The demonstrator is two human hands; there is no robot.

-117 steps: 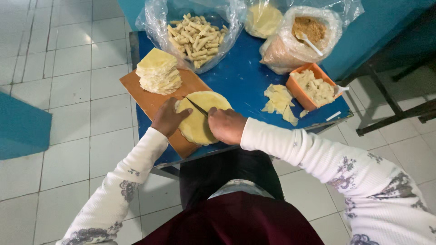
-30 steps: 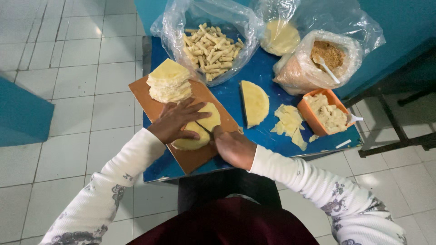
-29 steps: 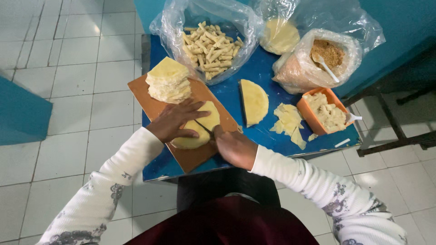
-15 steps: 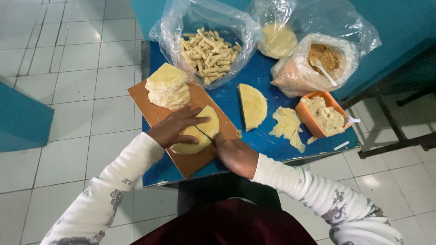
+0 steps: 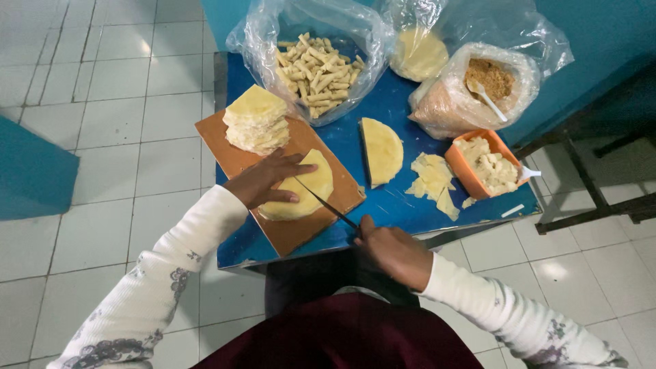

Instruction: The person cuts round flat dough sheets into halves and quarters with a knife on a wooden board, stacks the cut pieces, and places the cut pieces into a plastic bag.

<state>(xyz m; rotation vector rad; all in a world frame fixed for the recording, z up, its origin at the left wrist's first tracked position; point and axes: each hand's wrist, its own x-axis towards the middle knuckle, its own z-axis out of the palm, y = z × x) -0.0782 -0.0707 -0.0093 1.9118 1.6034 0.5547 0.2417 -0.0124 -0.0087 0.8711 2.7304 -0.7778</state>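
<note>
A pale yellow dough round (image 5: 301, 197) lies on a brown board (image 5: 287, 236) left of centre in the frame. The left hand (image 5: 263, 181) rests flat on the round, fingers stretched out and slightly spread across its upper side. A knife (image 5: 328, 205) lies with its blade slanting across the round's right part; the right hand (image 5: 393, 253), below centre, is closed around the handle. At the board's upper end sits a stack (image 5: 256, 126) of cut dough pieces. The board rests on a blue table (image 5: 410, 208). Right of the board lie a half round (image 5: 381, 150) and some scraps (image 5: 434, 181). Further right stands an orange tub (image 5: 482, 164) of pieces. Along the upper frame are a bag of rolls (image 5: 314, 65), a bag of dough (image 5: 418, 53) and a bag of brown filling (image 5: 478, 85).
</note>
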